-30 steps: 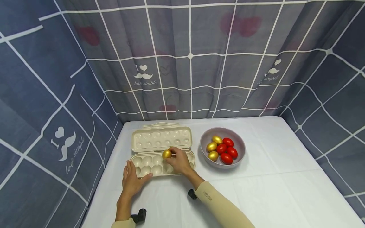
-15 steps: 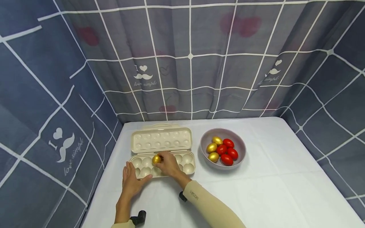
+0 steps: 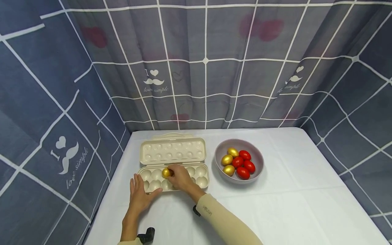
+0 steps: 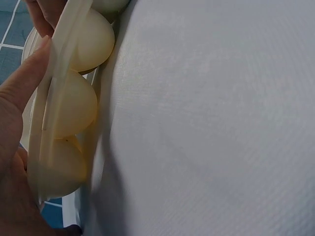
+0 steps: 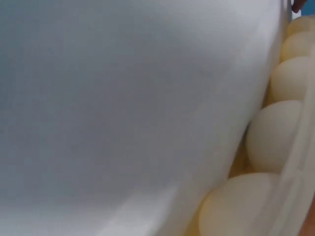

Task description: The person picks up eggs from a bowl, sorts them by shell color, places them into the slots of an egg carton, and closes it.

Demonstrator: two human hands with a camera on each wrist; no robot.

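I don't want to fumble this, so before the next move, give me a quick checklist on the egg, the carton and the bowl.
1. Gold egg in grip: ok, the right hand pinches it.
2. Egg fully seated in a cup: cannot tell, its underside is hidden.
3. Carton steadied: ok, the left hand rests against its left end.
4. Lid out of the way: ok, folded back behind the cups.
5. Cups beneath the right hand free: cannot tell, the hand covers them.
6. Bowl clear of both hands: ok, it stands apart.
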